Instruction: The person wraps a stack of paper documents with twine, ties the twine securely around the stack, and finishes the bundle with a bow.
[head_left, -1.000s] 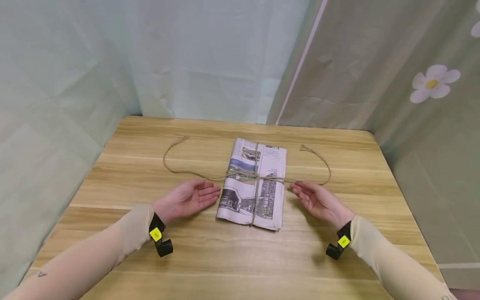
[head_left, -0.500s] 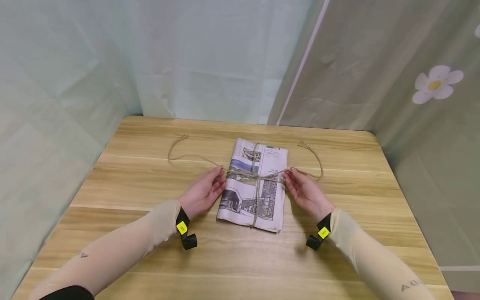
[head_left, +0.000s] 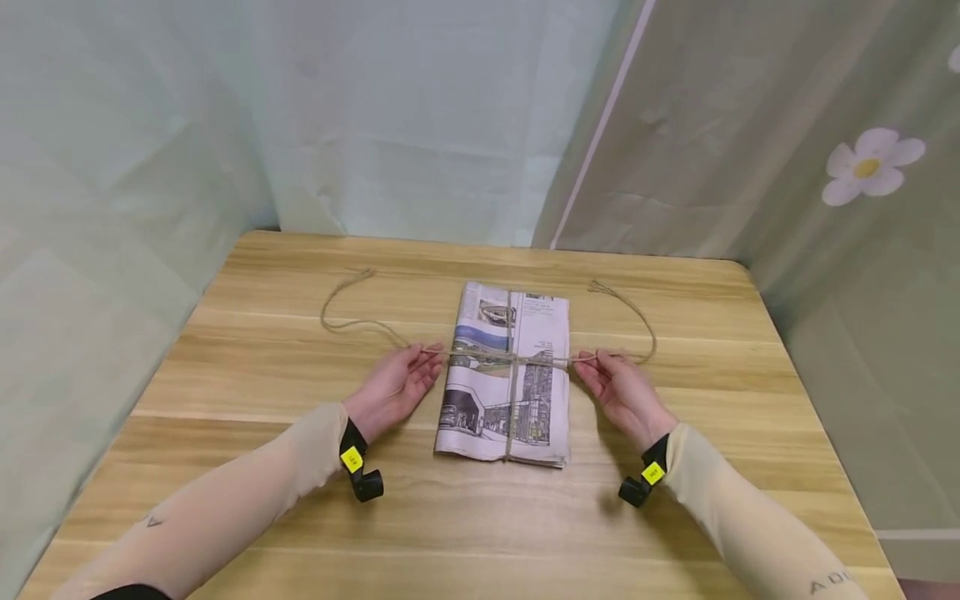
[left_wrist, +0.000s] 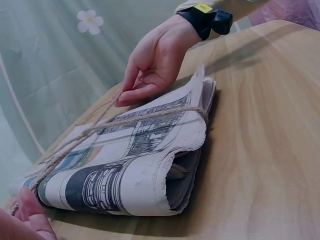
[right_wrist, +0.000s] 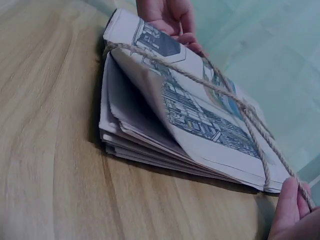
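Note:
A folded stack of newspapers lies on the wooden table, bound crosswise by brown twine. At the stack's left edge my left hand pinches one twine end between thumb and fingers. My right hand pinches the other end just off the right edge. Between the hands the twine runs straight over the middle of the stack, through the crossing. Loose tails curl away beyond both hands. In the right wrist view the layered pages gape at the near edge under the twine.
The wooden table reaches back to hanging curtains. A frayed twine tail lies to the left and another to the right. Each wrist wears a black strap with a small camera.
Both hands have come up from lying open beside the stack to pinch the twine ends. The twine, raised and slack half a second ago, now runs straighter and flatter across the newspapers.

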